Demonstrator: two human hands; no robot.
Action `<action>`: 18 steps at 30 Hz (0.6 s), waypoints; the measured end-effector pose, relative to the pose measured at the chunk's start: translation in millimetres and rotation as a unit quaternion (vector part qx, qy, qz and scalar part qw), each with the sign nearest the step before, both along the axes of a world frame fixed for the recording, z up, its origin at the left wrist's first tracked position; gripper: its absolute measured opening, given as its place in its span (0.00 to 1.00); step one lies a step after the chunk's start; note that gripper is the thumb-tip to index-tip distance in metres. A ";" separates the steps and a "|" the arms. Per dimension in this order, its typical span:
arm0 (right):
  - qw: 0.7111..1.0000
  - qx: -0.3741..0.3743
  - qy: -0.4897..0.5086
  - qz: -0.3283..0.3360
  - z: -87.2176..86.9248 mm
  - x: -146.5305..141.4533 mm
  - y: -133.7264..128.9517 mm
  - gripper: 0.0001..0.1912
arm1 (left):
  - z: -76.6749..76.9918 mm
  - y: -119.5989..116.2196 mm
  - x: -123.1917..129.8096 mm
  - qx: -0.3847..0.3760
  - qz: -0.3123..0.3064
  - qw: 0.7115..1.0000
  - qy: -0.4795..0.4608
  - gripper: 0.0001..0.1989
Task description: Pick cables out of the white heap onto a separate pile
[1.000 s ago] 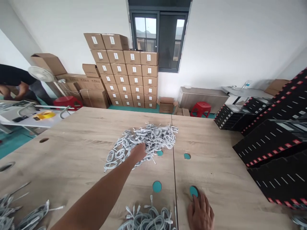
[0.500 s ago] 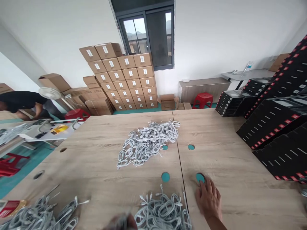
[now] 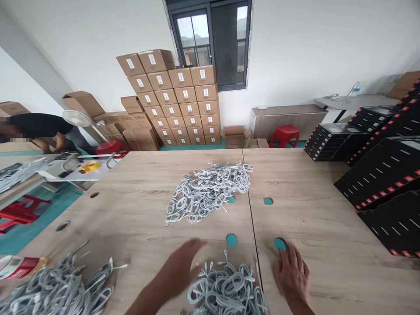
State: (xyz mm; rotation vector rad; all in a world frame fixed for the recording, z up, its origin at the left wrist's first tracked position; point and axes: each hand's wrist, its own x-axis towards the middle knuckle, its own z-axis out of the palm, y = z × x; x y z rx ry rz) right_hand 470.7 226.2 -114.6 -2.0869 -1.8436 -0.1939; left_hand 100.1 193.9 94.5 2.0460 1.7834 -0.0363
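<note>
Down front, cable pile (image 3: 226, 291) between open, empty left hand (image 3: 183, 267) and right hand (image 3: 292, 275).

The left hand (image 3: 182, 267) reaches up from the bottom centre of the frame, forearm bare, fingers stretched forward and loosely spread (slightly blurred). The right hand (image 3: 292, 275) lies lower right of centre, palm down, fingers together and pointing away, wrist cut off by the bottom edge.
</note>
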 end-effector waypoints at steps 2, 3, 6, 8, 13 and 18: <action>1.000 0.004 -0.004 0.008 -1.7 0.8 0.4 0.24 | 0.5 73.6 15.5 0.029 -0.003 0.999 0.034 0.31; 1.000 0.008 -0.006 0.010 -2.7 1.3 0.7 0.24 | -3.8 106.6 21.8 0.036 -0.002 0.998 0.049 0.34; 0.999 0.026 -0.016 0.014 -5.5 2.2 1.5 0.23 | -26.5 175.8 31.5 0.047 -0.016 0.995 0.082 0.31; 0.999 0.027 -0.018 0.018 -6.0 2.1 2.1 0.23 | -39.7 198.3 30.8 0.045 -0.034 0.994 0.090 0.23; 1.000 -0.004 -0.004 0.009 -2.1 0.1 3.8 0.22 | -40.7 218.4 16.2 0.034 -0.048 0.997 0.054 0.16; 1.000 -0.018 0.011 0.001 2.8 -1.7 3.3 0.22 | -22.4 211.0 -2.9 0.033 0.004 0.999 -0.028 0.19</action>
